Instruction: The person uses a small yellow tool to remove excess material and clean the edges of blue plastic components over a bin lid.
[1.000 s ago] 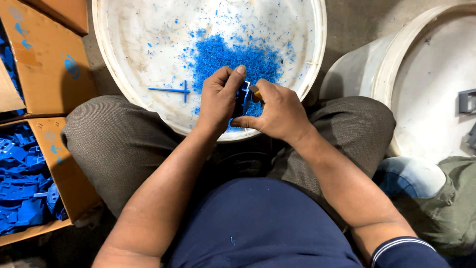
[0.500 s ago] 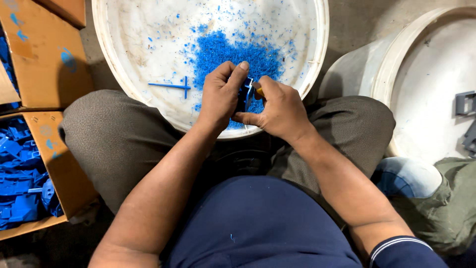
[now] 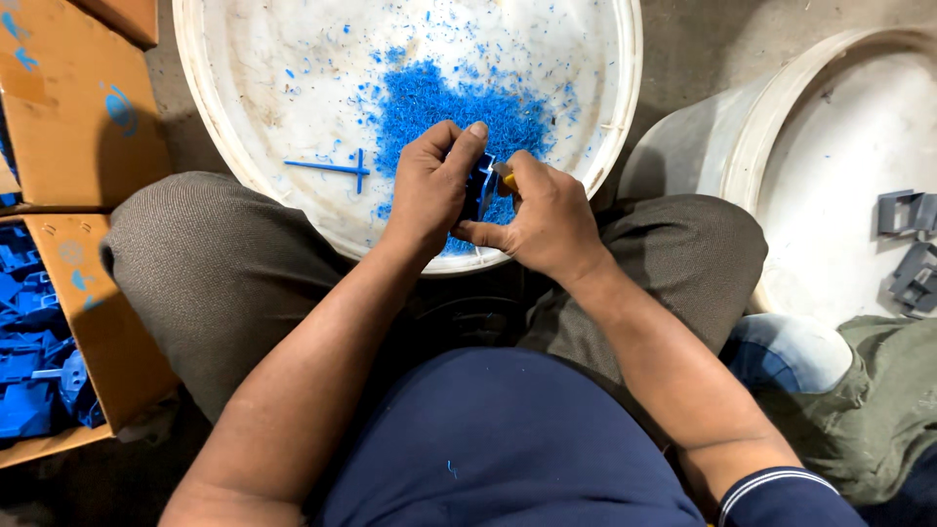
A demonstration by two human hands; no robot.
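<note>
In the head view, a small blue moulded plastic part [image 3: 479, 187] is gripped by the left hand [image 3: 429, 190], whose fingers are curled closed around it, thumb on top. The part is held over the near rim of a large round white plastic tub [image 3: 254, 88], at about 6 o'clock within it. The right hand [image 3: 547, 220] is pressed against the part from 3 o'clock, its fingers closed on a small tool with a yellow handle [image 3: 509, 181]; only a sliver of that tool is seen, so its kind can hardly be told, though it may be a trimming knife. The two hands are touching each other around the part.

A heap of blue plastic shavings [image 3: 444, 102] is spread in the tub just at 12 o'clock of the hands. A thin blue cross-shaped plastic strip [image 3: 332, 168] is lying at 9 o'clock of them, apart from the heap. An open cardboard box of blue plastic parts [image 3: 34, 361] is seen at 8 o'clock, beside the knee. A second white tub [image 3: 781, 127] holding grey plastic pieces [image 3: 908, 244] stands at 3 o'clock.
</note>
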